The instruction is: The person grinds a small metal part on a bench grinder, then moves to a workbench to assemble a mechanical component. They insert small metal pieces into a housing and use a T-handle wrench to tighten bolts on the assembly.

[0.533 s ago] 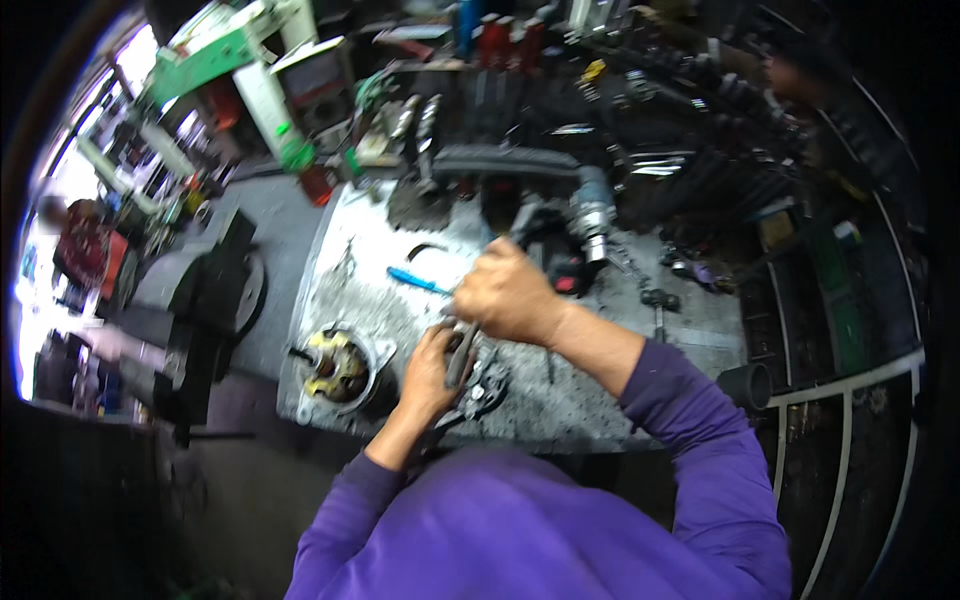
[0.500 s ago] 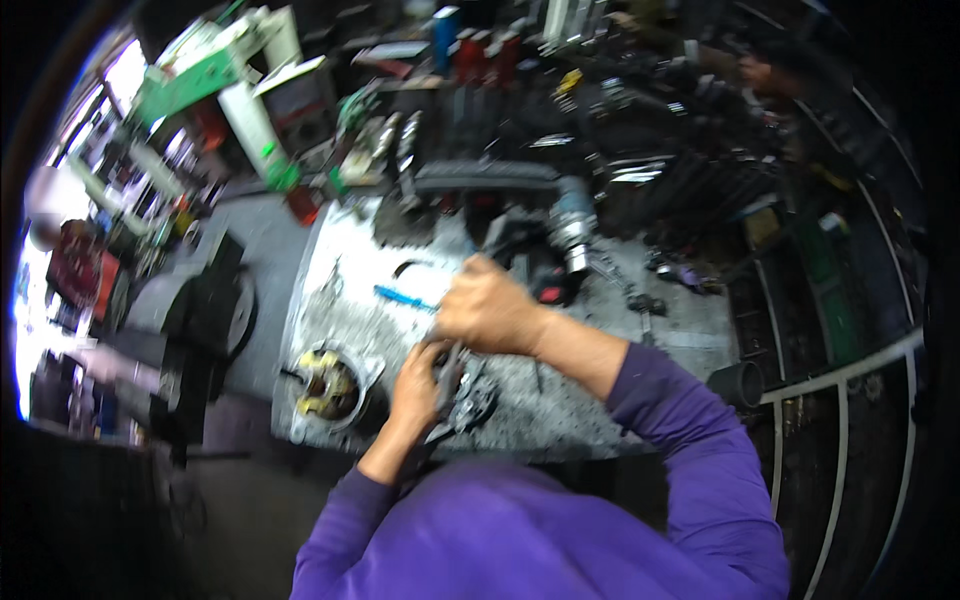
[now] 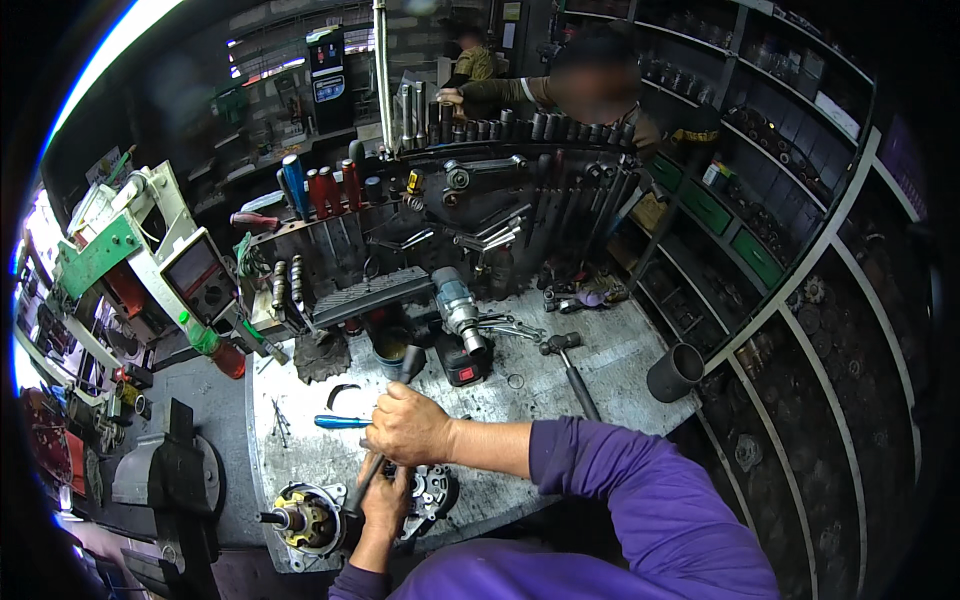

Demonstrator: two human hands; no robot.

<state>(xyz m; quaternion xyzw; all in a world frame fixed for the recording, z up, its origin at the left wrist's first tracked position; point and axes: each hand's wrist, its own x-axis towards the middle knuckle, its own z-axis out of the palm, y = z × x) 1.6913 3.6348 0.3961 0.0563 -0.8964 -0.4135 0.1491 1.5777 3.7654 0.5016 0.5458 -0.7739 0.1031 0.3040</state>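
Observation:
My right hand point(image 3: 410, 425) is closed in a fist around a dark metal bar point(image 3: 367, 482). The bar slants, its thicker end rising above my fist and its thin end pointing down toward me. Below it, my left hand point(image 3: 382, 505) is bent round a dark part that I cannot make out, its fingertips partly hidden. A silvery metal casting point(image 3: 432, 497) with holes lies against that hand's right side. Left of the hands sits a round motor housing point(image 3: 310, 525) with yellowish windings and a shaft sticking out. A blue-handled screwdriver point(image 3: 340, 422) lies just beyond my right fist.
On the metal-topped bench point(image 3: 500, 420) are a cordless impact wrench point(image 3: 458, 312), a hammer point(image 3: 575, 380), a dark cup point(image 3: 391, 345) and a black cylinder point(image 3: 675, 373). A tool rack point(image 3: 330, 235) stands behind, shelves point(image 3: 760, 230) at right. Another person point(image 3: 590, 85) reaches toward the sockets.
The view has tilted up, showing the back of the workshop and another person. My right fist is still closed above my left hand; the bar it holds now shows clearly.

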